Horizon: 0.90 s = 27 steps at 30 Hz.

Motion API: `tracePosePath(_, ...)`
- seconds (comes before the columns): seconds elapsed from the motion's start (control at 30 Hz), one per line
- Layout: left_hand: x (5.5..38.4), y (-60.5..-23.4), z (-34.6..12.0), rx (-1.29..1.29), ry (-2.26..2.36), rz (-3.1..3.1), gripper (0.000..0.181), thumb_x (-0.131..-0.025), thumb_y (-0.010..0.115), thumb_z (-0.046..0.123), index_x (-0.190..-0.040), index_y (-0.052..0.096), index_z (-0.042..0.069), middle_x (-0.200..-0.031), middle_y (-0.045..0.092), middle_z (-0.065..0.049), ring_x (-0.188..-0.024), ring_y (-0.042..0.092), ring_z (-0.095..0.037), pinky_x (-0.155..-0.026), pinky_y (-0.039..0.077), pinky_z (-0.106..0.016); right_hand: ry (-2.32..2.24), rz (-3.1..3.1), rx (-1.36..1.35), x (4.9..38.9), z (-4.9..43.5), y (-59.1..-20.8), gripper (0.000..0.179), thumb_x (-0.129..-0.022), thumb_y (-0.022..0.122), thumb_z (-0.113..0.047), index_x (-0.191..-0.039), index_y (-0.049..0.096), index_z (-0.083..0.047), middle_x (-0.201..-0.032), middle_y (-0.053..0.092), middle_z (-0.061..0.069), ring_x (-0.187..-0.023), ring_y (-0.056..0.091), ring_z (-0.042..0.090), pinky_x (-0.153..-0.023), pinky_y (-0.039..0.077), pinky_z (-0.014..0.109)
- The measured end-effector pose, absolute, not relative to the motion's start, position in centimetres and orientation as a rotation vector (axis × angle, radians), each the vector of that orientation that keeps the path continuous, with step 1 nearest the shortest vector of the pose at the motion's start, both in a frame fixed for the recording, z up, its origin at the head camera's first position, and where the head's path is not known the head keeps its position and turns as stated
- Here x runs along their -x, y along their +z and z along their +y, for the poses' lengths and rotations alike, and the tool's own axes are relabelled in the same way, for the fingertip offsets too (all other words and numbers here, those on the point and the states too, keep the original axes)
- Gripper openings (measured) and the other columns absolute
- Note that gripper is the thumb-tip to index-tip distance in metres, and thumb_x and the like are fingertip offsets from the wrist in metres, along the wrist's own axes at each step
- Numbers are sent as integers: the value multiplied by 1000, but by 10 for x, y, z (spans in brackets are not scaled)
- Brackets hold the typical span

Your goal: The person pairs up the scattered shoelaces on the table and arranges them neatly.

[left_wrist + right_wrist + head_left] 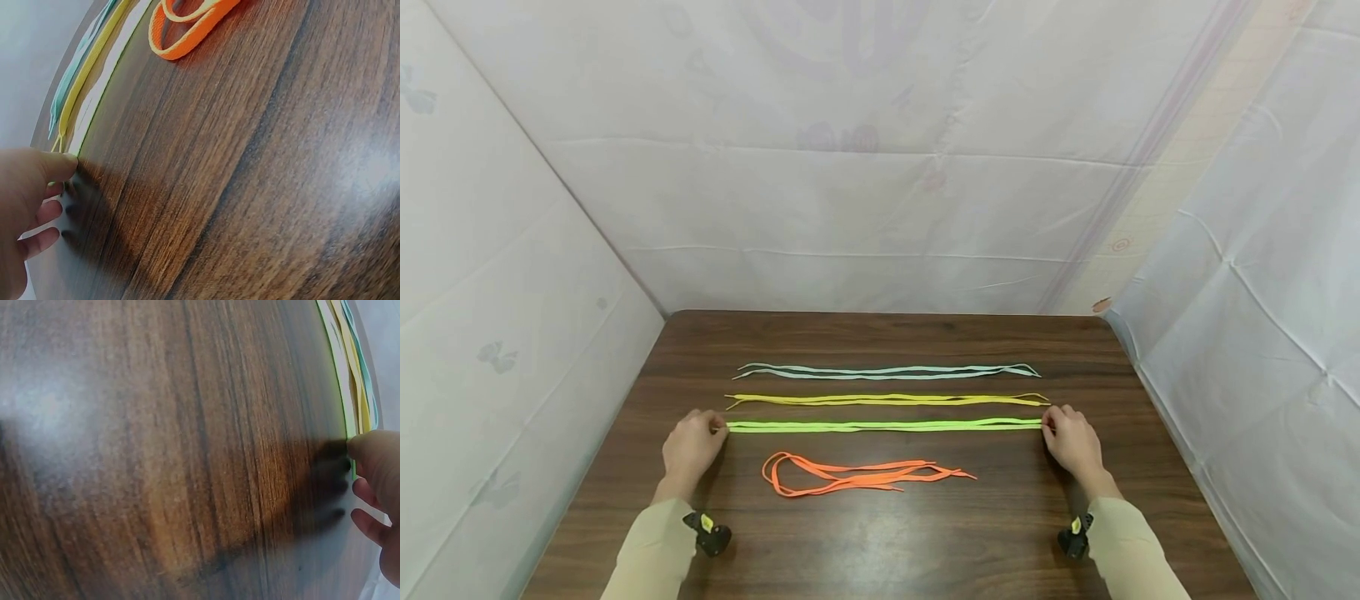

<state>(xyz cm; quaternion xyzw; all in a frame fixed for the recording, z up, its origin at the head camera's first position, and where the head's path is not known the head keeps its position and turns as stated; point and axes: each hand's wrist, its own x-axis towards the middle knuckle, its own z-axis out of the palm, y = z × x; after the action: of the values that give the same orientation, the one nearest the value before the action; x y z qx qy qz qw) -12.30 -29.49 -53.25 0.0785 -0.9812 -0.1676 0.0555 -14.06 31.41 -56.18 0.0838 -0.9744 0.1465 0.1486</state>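
Observation:
A neon green shoelace (880, 427), doubled into nearly straight strands, stretches across the table between both hands. My left hand (692, 446) pinches its left end between thumb and forefinger. At the other end, my right hand (1072, 440) pinches the lace the same way, the tip hidden under the fingers. Just beyond it lies a yellow shoelace (887, 400), and farther back a pale blue shoelace (887, 370), both doubled and laid out parallel. Nearer the person, an orange shoelace (850, 479) lies loosely folded, with a loop at its left. In the left wrist view, the thumb (61, 166) presses at the green lace's end.
The laces lie on a dark wood-grain table (880, 542) with rounded far corners. White printed sheeting (880, 208) hangs behind and on both sides of it. Each wrist carries a small black camera (709, 535) that sits close over the tabletop.

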Motion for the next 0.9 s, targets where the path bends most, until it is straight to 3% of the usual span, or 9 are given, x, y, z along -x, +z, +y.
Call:
tracePosePath(0.5,113,-523,-289,-189,-517,-2942,16,-80,67,13,-94,67,6,-107,60,-20,-92,58,-41,-60,48,-50,434,-2736,-253,133,312,-558,15,-75,71,-5,-87,62,-5,-84,59,15,-74,56,36,-57,45,49)
tracePosePath(0.9,96,-520,-266,-37,-512,-2916,19,-78,71,13,-96,67,6,-105,62,-19,-92,59,-40,-68,48,-53,401,-2685,-392,130,279,-547,20,-76,70,-9,-94,64,-6,-85,58,10,-74,55,31,-55,44,44)
